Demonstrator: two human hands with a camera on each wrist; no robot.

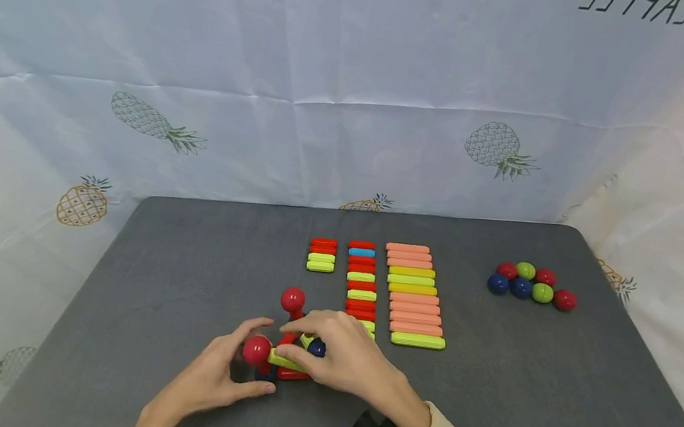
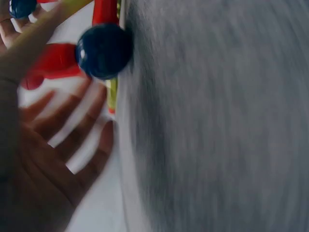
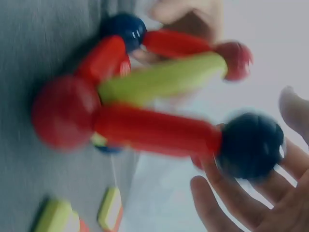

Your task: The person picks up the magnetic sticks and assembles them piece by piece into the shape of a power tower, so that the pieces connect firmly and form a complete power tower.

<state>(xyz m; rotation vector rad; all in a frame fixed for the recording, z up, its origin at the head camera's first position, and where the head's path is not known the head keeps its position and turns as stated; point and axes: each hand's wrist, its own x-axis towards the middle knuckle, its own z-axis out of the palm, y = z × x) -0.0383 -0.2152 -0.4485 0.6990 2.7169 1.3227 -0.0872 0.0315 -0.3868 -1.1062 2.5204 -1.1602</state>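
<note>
A partly built frame of magnetic rods and balls stands at the front of the table. It has a red ball (image 1: 257,350) at the left, another red ball (image 1: 293,299) behind, and a yellow-green rod (image 1: 291,362) across it. My left hand (image 1: 213,376) curves about the left side, fingers spread, with a dark blue ball (image 2: 105,51) near them. My right hand (image 1: 344,356) reaches over the right side. In the right wrist view its loosely bent fingers surround a dark blue ball (image 3: 248,145) atop a red rod (image 3: 159,130). Blur hides the exact contact.
Behind and right of the frame lie columns of short rods (image 1: 321,257), mixed rods (image 1: 362,278) and longer salmon and yellow rods (image 1: 416,308). Several loose balls (image 1: 521,287) sit at the far right. A pineapple-print cloth (image 1: 335,63) hangs behind the grey table (image 1: 519,392).
</note>
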